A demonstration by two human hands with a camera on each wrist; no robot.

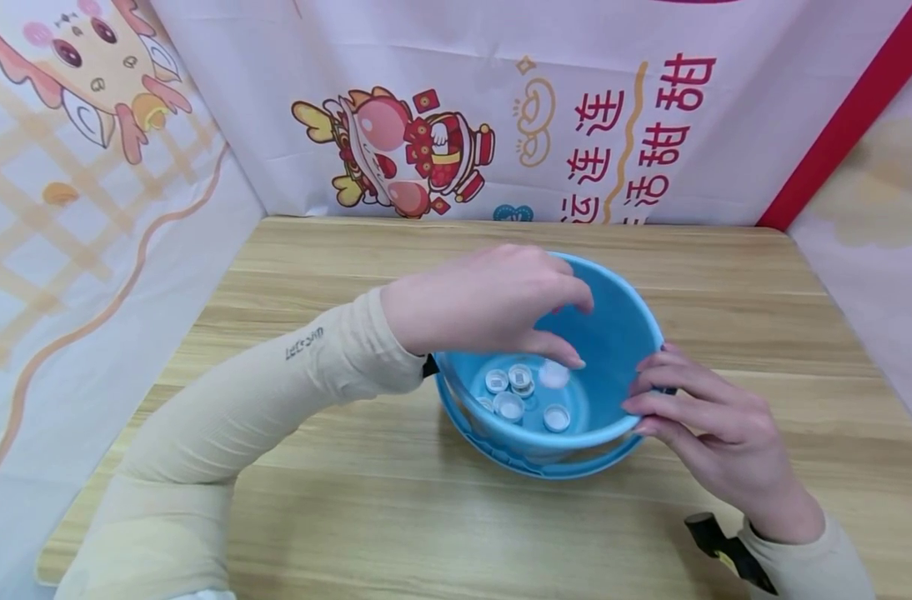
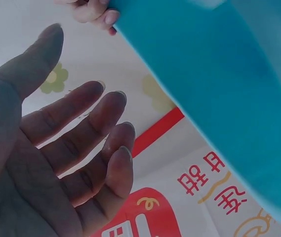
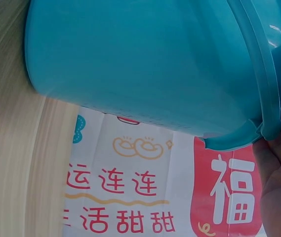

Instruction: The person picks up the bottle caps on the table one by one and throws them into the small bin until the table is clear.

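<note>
A blue bucket (image 1: 609, 321) stands on the table, its handle (image 1: 549, 468) hanging down along the near side. Several round white caps (image 1: 509, 407) lie at the bottom; one white piece (image 1: 553, 374) is blurred below the left thumb. My left hand (image 1: 493, 302) is over the bucket's left side, thumb and fingers apart with nothing between them; the left wrist view shows the bare palm and loosely bent fingers (image 2: 113, 113). With fingers over the right rim and thumb outside, my right hand (image 1: 707, 417) grips the bucket near the handle's joint.
The wooden table (image 1: 336, 500) extends on all sides of the bucket. Printed cloth (image 1: 456, 50) with cartoon figures and red lettering hangs behind the table and along its sides. A black strap (image 1: 729, 554) is on the right wrist.
</note>
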